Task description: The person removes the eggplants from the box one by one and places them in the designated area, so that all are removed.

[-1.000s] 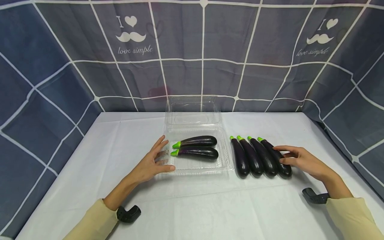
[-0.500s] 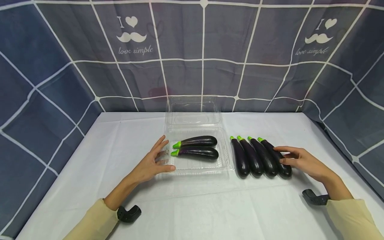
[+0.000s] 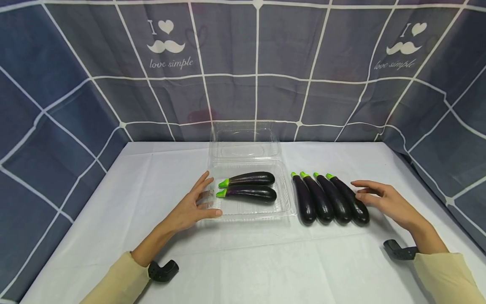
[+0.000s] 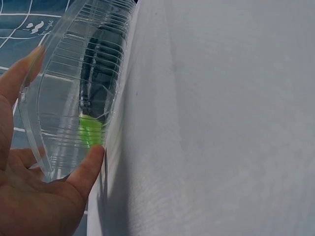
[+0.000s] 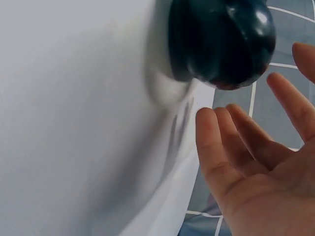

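Beside eggplants [image 3: 334,200], stems [image 3: 329,176] away, right hand [image 3: 391,204] hangs loose; spread left hand [image 3: 190,210] touches container [image 3: 247,210].

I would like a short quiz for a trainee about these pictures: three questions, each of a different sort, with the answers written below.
1. How many eggplants lie inside the clear box?
2. True or false: the lid is open, at the far side of the box.
3. In the head view, the right hand is nearest to which part of the row on the white cloth?
A. the leftmost eggplant
B. the second eggplant from the left
C. the rightmost eggplant

Key
1. Two, lying side by side.
2. True.
3. C; its fingers do not grip that eggplant.
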A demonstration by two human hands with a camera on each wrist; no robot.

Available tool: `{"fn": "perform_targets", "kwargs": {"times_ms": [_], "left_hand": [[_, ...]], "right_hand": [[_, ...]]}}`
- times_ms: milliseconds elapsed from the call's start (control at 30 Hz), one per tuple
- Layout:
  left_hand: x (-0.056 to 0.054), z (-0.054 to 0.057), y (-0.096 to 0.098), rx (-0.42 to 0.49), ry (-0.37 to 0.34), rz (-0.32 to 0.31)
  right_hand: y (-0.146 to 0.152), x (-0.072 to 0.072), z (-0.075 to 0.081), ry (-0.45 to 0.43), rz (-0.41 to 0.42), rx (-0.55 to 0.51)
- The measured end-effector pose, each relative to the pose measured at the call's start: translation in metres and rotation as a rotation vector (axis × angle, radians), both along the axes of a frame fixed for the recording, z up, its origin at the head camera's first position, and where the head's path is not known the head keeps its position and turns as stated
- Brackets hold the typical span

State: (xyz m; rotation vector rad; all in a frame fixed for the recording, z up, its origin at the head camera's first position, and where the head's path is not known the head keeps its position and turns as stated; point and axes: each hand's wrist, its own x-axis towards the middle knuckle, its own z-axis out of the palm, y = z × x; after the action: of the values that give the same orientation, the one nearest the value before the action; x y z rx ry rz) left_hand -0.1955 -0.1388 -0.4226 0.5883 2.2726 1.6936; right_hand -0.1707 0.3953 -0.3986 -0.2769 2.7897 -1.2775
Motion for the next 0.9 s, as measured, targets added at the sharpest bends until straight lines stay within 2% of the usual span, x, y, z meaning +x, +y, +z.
{"fn": "perform_targets", "kwargs": {"times_ms": [233, 367, 633, 900], "left_hand": [[0.000, 0.001, -0.001, -0.003, 0.001, 0.001], [0.000, 0.001, -0.001, 0.004, -0.006, 0.003], [0.000, 0.001, 0.000, -0.006, 0.000, 0.010], [0.000, 0.002, 0.000, -0.010, -0.001, 0.014]], "right_hand": [[-0.007, -0.002, 0.006, 0.086, -0.053, 0.010], [-0.019, -0.003, 0.013, 0.117, -0.050, 0.010], [-0.051, -0.006, 0.029, 0.132, 0.018, -0.013], [-0.088, -0.010, 0.035, 0.094, 0.124, -0.126]]}}
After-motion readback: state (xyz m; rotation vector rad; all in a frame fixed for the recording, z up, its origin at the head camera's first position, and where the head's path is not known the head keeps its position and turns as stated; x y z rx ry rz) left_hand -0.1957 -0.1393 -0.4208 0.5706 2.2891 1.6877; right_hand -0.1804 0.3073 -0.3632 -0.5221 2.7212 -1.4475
